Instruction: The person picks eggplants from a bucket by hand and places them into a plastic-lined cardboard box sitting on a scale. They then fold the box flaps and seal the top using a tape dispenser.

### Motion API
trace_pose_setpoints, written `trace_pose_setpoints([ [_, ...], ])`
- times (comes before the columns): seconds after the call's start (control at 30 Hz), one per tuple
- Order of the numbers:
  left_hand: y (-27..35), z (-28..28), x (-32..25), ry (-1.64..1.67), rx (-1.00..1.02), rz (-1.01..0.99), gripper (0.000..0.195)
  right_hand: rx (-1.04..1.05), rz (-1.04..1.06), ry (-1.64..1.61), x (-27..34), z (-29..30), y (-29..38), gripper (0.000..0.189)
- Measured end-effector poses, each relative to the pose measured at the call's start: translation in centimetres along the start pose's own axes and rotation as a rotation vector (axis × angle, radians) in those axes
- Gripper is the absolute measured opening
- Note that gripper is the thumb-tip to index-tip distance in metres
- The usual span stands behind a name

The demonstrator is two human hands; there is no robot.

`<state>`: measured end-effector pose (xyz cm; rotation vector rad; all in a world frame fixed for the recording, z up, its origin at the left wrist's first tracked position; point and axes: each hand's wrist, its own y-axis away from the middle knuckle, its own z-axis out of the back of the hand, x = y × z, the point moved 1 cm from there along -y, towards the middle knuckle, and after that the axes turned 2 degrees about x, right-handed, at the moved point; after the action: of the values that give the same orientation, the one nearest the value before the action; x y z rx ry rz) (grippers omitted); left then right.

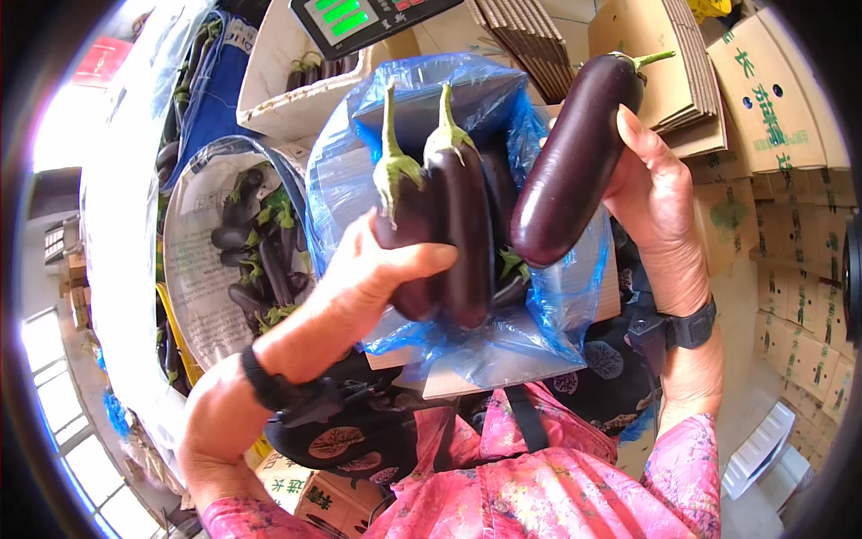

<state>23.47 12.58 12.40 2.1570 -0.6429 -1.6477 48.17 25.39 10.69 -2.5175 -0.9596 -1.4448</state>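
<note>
My right hand [650, 182] grips a large, glossy purple eggplant [572, 165] and holds it tilted, its green stem pointing up and right. Below me stands an open cardboard box [471, 381] lined with a blue plastic bag [569, 323]. Over the box, my left hand [367, 269] is closed around an eggplant [404, 195] with a long green stem. My left thumb reaches across to a second eggplant [465, 209] lying alongside. Deeper in the bag, another eggplant [498, 182] is partly hidden behind these.
A large pale sack [202, 296] holding several eggplants stands left of the box. A white foam box [269, 108] and a digital scale display [357, 20] lie beyond it. Flattened cartons [646, 74] are stacked at upper right, with printed cardboard boxes [788, 249] along the right wall.
</note>
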Motion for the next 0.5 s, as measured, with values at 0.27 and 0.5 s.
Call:
trace_pose_setpoints([
  [0.27, 0.3, -3.8, 7.0, -0.045, -0.005, 0.056, 0.058, 0.056, 0.085, 0.038, 0.9, -0.8, 1.4, 0.042],
  [0.5, -3.1, -1.6, 11.5, 0.137, -0.009, 0.068, 0.063, 0.076, 0.110, 0.067, 0.5, -1.7, 1.2, 0.042],
])
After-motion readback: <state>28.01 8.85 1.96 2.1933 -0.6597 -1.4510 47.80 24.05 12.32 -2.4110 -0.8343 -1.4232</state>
